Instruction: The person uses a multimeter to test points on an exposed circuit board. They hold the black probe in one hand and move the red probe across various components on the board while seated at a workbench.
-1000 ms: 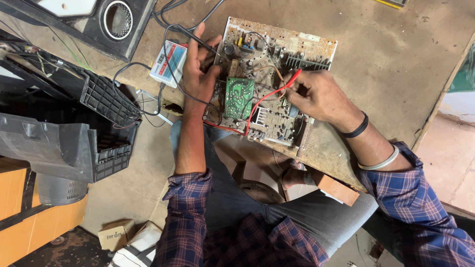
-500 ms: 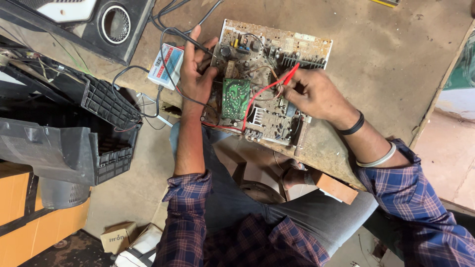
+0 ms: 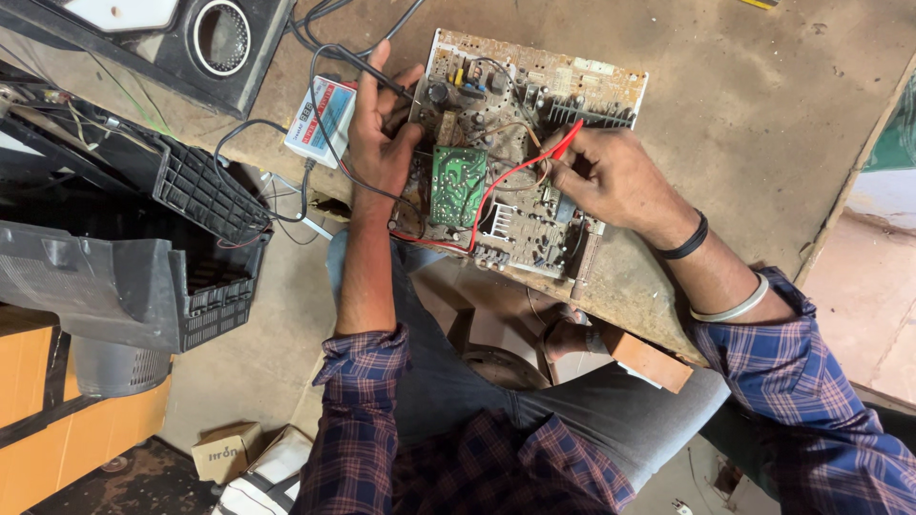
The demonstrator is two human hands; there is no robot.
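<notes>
left hand [image 3: 380, 143] gripping black probe [image 3: 367, 69], right hand [image 3: 611, 176] pressing red probe [image 3: 565, 139] onto circuit board [image 3: 515, 153]

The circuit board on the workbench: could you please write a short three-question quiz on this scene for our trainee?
1. True or false: the right hand holds the red probe against the circuit board.
2. Which hand holds the black probe? A) left hand B) right hand
3. What colour is the small upright board between the hands?

Key: 1 true; 2 A; 3 green.

Left hand [image 3: 382, 143] pinching, right hand [image 3: 611, 176] pinching – forearms extended.
</notes>
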